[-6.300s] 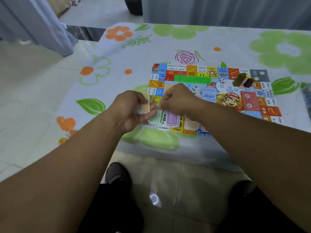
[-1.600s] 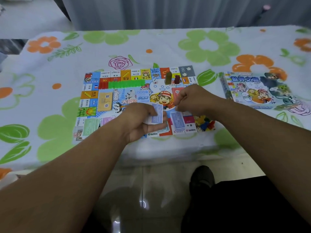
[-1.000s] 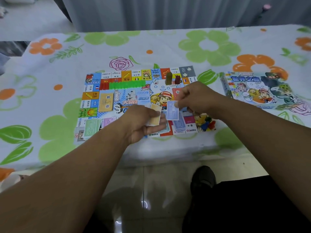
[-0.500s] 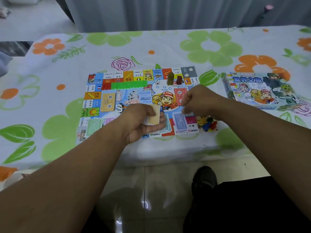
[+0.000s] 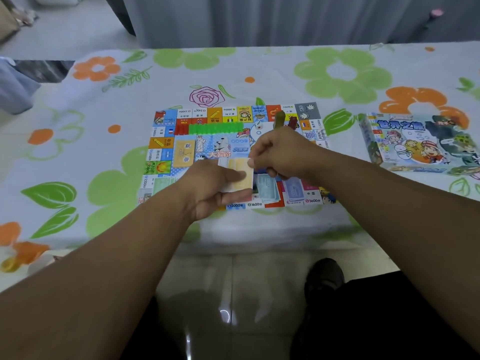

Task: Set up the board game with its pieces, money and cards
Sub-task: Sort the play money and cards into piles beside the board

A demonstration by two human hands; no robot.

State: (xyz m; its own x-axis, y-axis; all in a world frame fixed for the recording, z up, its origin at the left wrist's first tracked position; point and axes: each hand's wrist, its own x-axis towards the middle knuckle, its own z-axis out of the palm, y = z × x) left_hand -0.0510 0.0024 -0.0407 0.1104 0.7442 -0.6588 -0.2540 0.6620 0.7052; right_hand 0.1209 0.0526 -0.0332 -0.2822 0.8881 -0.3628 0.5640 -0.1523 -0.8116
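One table (image 5: 104,157), covered by a white cloth printed with green and orange flowers.
One game board (image 5: 233,141), flat on the cloth near the table's front edge, bright squares round its border.
One game box (image 5: 420,144), picture side up, on the cloth well to the right of the board.
Two hands, both over the board's near half. Left hand (image 5: 213,190): fingers curled round a bundle of pale yellow notes (image 5: 242,178), thumb laid across its face. Right hand (image 5: 283,154): thumb and forefinger pinching the bundle's top right corner, remaining fingers curled.
One row of green houses (image 5: 215,128), in a line along the board's far side, a short red row (image 5: 181,129) touching its left end.
One yellow card deck (image 5: 184,153), on the board's left interior.
Three note piles on the near edge: green (image 5: 163,181), teal (image 5: 267,188), blue (image 5: 294,190).
Two tokens, olive (image 5: 279,120) and dark red (image 5: 292,122), upright beyond the right hand.
One white die (image 5: 258,125), beside the olive token.
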